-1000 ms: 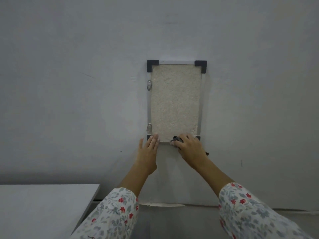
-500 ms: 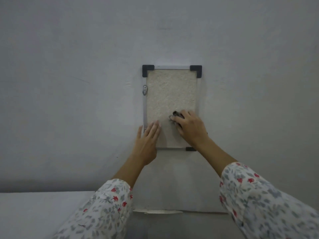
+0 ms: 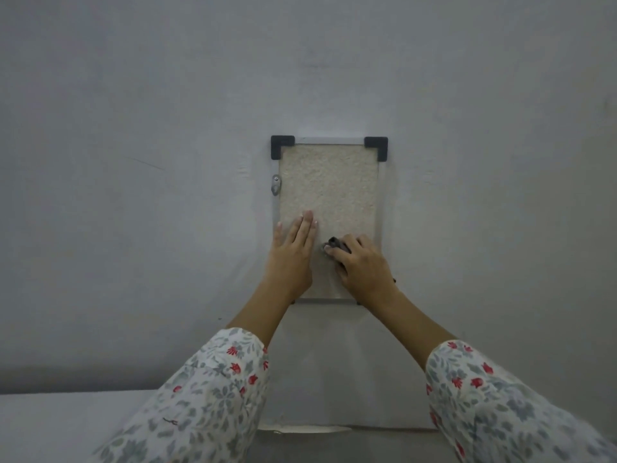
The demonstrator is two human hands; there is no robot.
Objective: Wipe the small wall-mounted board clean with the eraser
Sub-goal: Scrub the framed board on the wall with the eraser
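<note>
Small beige rough-textured board w/ metal frame & black corner caps [image 3: 329,182] hangs on the grey wall [image 3: 133,195]. Our left hand [image 3: 293,252] lies flat, fingers straight, prob. steadying the frame; our right hand [image 3: 359,267] curls round the dark eraser [image 3: 337,244], pressing it mid-board.

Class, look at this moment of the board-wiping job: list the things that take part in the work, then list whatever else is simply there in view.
In the job:
- small beige textured board in a metal frame with black corner caps
- dark eraser, gripped by the right hand
- left hand, flat on the board

Just there:
- grey painted wall
- pale flat surface at lower left
</note>
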